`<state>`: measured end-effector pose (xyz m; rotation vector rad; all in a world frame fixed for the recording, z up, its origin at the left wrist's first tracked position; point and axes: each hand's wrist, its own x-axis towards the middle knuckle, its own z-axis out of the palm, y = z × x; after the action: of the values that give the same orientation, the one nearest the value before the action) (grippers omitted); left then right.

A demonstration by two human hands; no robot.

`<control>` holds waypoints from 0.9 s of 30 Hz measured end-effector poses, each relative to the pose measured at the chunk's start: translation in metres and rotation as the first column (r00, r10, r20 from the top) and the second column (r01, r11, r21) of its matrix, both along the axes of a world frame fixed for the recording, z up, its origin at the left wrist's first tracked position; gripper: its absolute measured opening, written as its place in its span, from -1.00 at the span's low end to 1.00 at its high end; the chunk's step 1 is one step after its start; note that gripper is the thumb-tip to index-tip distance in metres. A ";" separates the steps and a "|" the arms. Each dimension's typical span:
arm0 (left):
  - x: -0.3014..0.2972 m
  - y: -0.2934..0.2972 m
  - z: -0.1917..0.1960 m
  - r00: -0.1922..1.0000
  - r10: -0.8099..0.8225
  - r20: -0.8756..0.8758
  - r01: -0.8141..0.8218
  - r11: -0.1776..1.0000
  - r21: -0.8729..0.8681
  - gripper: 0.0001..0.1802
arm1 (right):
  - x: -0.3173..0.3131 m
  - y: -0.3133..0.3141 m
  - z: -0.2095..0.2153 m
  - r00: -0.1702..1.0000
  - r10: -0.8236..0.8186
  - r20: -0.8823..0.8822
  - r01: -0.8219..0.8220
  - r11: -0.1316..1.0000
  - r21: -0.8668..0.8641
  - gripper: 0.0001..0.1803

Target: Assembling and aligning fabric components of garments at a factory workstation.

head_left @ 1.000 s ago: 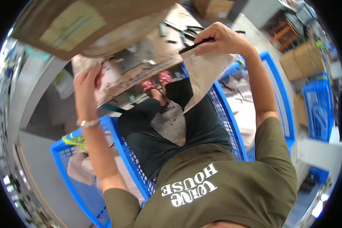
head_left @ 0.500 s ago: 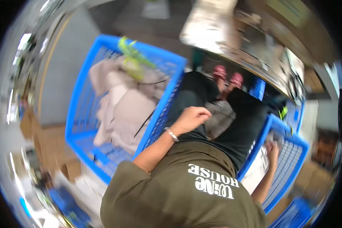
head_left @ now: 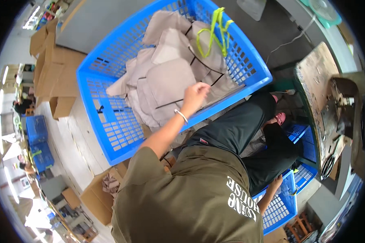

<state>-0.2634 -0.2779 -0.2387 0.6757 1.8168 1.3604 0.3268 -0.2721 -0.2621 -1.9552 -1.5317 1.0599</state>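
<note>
In a large blue plastic basket [head_left: 94,133] on my left lies a loose pile of beige fabric pieces [head_left: 171,77], crossed by thin black cords. My left hand [head_left: 195,97] hovers over the pile's near side, close to the basket's long rim. Its fingers are loosely bent and apart, slightly blurred at the tips, with nothing seen in them. A yellow-green strap [head_left: 215,32] is tied to the basket's far corner. My right hand [head_left: 275,184] is low at a smaller blue basket [head_left: 278,210] beside my right thigh; its fingers are mostly hidden.
A worn work table [head_left: 321,81] with a machine stands at the right. Open cardboard boxes [head_left: 54,69] stand at the left, with another box [head_left: 99,196] nearer me. Stacked blue crates [head_left: 39,141] are farther left. A white cord [head_left: 288,42] hangs at the back.
My view has swung left, bringing the large basket closer to the middle. My left hand has gone from over my lap to over the fabric pile. The right hand stays by the smaller basket.
</note>
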 end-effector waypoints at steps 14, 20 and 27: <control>-0.139 -0.169 -0.271 0.703 0.657 0.273 -0.235 0.576 -0.783 -0.37 | -0.019 0.019 0.031 0.488 0.311 0.816 -0.281 0.941 -0.190 -0.72; -0.143 -0.142 -0.294 0.386 0.837 0.389 -0.403 0.532 -0.745 -0.37 | -0.032 0.023 0.036 0.544 0.287 0.788 -0.183 0.958 -0.222 -0.76; -0.176 -0.141 -0.298 0.097 0.790 0.606 -0.574 0.542 -0.614 -0.75 | -0.047 0.023 0.046 0.552 0.225 0.803 -0.203 0.970 -0.132 -0.67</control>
<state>-0.4395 -0.4189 -0.5368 -1.1043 1.3144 1.5523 0.2793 -0.2489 -0.2165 -2.4883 -2.2717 0.1604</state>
